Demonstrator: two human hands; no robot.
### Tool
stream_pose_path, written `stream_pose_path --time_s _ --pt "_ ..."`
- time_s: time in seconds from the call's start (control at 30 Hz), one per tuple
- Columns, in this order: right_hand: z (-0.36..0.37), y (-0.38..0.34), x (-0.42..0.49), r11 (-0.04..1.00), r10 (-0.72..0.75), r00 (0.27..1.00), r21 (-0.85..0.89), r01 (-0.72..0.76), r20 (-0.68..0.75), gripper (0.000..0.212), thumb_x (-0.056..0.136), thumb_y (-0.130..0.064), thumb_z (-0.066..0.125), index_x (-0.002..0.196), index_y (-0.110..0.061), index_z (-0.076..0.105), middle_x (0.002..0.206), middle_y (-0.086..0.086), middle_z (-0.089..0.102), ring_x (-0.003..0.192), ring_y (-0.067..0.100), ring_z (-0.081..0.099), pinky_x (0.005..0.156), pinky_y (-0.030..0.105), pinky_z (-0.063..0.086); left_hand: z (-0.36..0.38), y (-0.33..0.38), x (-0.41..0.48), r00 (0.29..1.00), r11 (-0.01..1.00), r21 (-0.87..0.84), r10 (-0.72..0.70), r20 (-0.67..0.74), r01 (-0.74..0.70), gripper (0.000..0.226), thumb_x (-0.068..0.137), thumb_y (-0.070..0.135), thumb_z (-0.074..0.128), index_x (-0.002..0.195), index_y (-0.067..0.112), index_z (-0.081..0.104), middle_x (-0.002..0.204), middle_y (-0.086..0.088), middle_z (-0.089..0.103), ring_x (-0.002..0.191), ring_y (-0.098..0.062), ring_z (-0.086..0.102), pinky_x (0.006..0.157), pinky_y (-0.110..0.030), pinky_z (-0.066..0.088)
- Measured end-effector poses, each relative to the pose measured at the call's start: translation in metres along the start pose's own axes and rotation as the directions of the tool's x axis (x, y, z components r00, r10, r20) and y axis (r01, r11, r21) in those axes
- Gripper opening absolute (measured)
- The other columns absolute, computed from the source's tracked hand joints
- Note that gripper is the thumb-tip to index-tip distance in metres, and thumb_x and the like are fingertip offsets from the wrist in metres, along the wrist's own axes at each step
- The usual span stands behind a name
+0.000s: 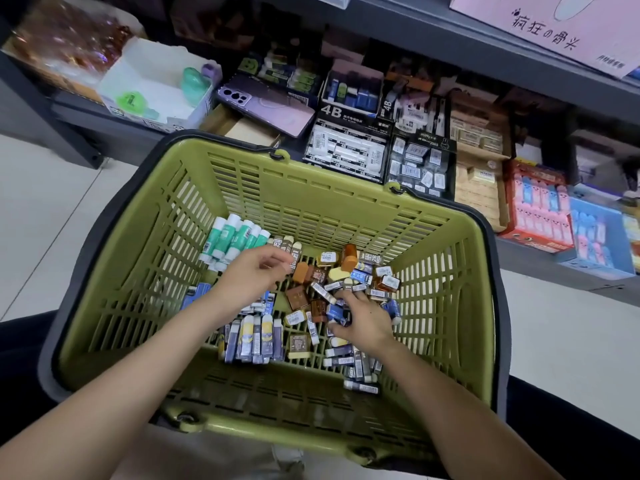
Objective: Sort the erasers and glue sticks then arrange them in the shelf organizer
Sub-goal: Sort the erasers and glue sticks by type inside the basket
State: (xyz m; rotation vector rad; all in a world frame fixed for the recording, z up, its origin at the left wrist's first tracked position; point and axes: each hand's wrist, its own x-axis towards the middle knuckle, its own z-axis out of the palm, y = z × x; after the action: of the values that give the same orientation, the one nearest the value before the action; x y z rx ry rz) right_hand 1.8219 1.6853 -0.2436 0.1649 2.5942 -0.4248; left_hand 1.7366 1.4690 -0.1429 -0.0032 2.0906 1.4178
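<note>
Basket [311, 174] is at centre, and all loose goods are inside it. Green-white glue sticks [235, 237] are grouped side by side at the basket's far-left floor. Left hand [254, 273] is held over the basket's middle, just beside those sticks. Its fingers are curled, with thumb and forefinger close together by a brown-label piece; whether anything is pinched cannot be told. A purple-yellow row [256, 337] is lined up on the basket's near-centre floor. Brown and blue erasers [349, 268] are heaped loose right of the basket's centre. Right hand [363, 318] is down in that heap, fingers clamped on a blue eraser [335, 311]. Shelf [554, 271] with open eraser boxes is seen beyond the basket's far rim.

Step judged: sorting by kind inside the basket, partly done, nothing shelved from it yet. It is best done one kind at a time. Like pieces should be laid parallel against existing groups. The heap should be picked from the top, not stirred, so lined-up rows are not knocked. Small pieces should be kept off the basket's wall slots.
</note>
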Motion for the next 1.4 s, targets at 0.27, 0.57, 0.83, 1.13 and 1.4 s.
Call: stream_pose_path --time_s 0.27,0.57,0.83,1.13,1.4 --pt "-0.001 -0.001 -0.003 0.999 -0.033 0.999 0.02 0.034 -0.018 0.038 0.091 -0.032 0.054 0.128 -0.026 0.052 0.114 0.005 0.057 0.093 0.023 0.058 0.072 0.033 0.05 -0.006 0.0 -0.002 0.998 0.994 -0.097 -0.044 -0.035 0.04 0.02 0.092 0.007 0.056 0.092 0.025 0.064 0.098 -0.006 0.067 0.092 -0.018 0.064 0.078 -0.026 0.052" --pt "-0.029 -0.008 -0.014 0.692 0.16 0.983 0.7 -0.179 0.094 0.019 0.095 -0.012 0.055 0.112 -0.015 0.062 0.077 0.006 0.063 0.051 0.022 0.052 0.042 0.027 0.042 -0.007 0.002 0.0 0.989 0.951 -0.276 -0.149 -0.009 0.141 0.017 0.095 0.003 0.051 0.102 0.009 0.064 0.093 -0.009 0.066 0.083 -0.017 0.063 0.07 -0.022 0.054" --pt "-0.091 -0.044 -0.045 -0.159 -0.007 0.945 0.933 -0.324 0.327 0.011 0.08 -0.013 0.066 0.085 -0.007 0.059 0.074 0.013 0.065 0.059 0.018 0.061 0.042 0.023 0.046 0.013 0.013 -0.006 0.937 0.838 -0.426 -0.269 0.223 0.342 0.024 0.097 0.025 0.05 0.118 0.015 0.059 0.118 -0.01 0.061 0.104 -0.022 0.06 0.081 -0.031 0.052" --pt "-0.121 -0.086 -0.054 -0.449 -0.13 0.898 0.783 -0.43 0.419 0.012 0.085 -0.016 0.054 0.093 -0.008 0.051 0.062 0.008 0.055 0.044 0.012 0.051 0.032 0.014 0.032 0.026 0.029 -0.011 0.947 0.532 -0.795 -0.04 0.32 0.291 0.038 0.08 0.03 0.063 0.107 0.003 0.061 0.088 -0.013 0.069 0.074 -0.023 0.066 0.065 -0.03 0.056" --pt "-0.125 -0.095 -0.047 -0.17 0.056 0.904 0.896 -0.411 0.425 0.017 0.083 -0.015 0.062 0.097 -0.005 0.058 0.064 0.013 0.061 0.051 0.017 0.055 0.035 0.018 0.033 0.025 0.022 -0.008 0.992 0.688 -0.716 -0.11 0.058 0.119 0.016 0.086 0.01 0.061 0.1 0.006 0.066 0.1 -0.019 0.064 0.083 -0.024 0.067 0.067 -0.026 0.056"
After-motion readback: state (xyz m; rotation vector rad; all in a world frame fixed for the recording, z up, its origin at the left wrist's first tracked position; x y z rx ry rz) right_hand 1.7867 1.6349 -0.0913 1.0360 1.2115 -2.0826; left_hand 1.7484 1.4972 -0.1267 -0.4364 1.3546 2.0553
